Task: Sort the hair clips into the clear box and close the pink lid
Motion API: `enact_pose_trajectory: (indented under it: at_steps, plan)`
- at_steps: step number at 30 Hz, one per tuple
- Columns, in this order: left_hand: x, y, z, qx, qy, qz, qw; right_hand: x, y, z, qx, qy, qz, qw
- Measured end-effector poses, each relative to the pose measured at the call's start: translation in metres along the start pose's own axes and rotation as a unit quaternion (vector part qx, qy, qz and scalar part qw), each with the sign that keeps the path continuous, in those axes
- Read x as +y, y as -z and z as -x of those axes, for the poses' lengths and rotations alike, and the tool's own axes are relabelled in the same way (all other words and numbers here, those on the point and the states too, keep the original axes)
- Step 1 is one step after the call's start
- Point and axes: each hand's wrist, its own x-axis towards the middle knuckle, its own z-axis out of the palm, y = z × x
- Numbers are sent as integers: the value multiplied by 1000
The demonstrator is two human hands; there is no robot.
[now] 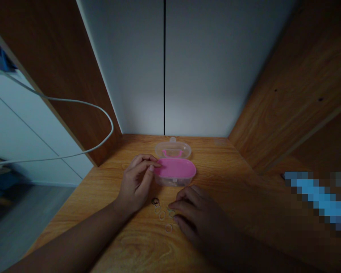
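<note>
A small oval pink box (176, 171) with a clear hinged lid (173, 149) stands open on the wooden desk (233, 189). My left hand (136, 182) rests beside the box, its curled fingers touching the left rim. Several small elastic rings (161, 214), one dark (155, 201) and the rest pale, lie on the desk just in front of the box. My right hand (191, 214) lies over the rings on their right side, fingers bent and pinched at one of them; what it grips is too small to make out.
White wall panels (165, 68) close the back of the desk nook and wooden side walls (295, 94) flank it. A grey cable (74, 102) loops across the left side. A blurred blue patch (321, 197) sits at the right edge.
</note>
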Motion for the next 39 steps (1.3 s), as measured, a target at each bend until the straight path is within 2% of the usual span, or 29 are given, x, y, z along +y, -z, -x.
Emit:
enact_pose_trajectory:
  at_steps: [6, 12, 27, 30, 32, 36, 39]
  plan:
    - [-1, 0, 0, 0, 0, -4, 1000, 4, -1, 1, 13, -27, -16, 999]
    - [-2, 0, 2, 0, 2, -5, 1000, 5, -3, 0, 1, -9, -14, 1000]
    - [-2, 0, 1, 2, -15, -14, 1000, 13, -7, -1, 7, 4, -84, 996]
    - [3, 1, 2, -3, -54, -36, 998, 13, -6, 0, 31, -5, -105, 994]
    - [8, 3, 2, -16, -107, -56, 993, 12, -4, 0, 52, -23, -122, 991]
    - [19, 4, 3, -68, -238, -83, 965, 12, -3, 0, 124, -70, -156, 977]
    - [23, 2, 5, -96, -299, -93, 945, 13, -7, 3, 165, -110, -192, 961]
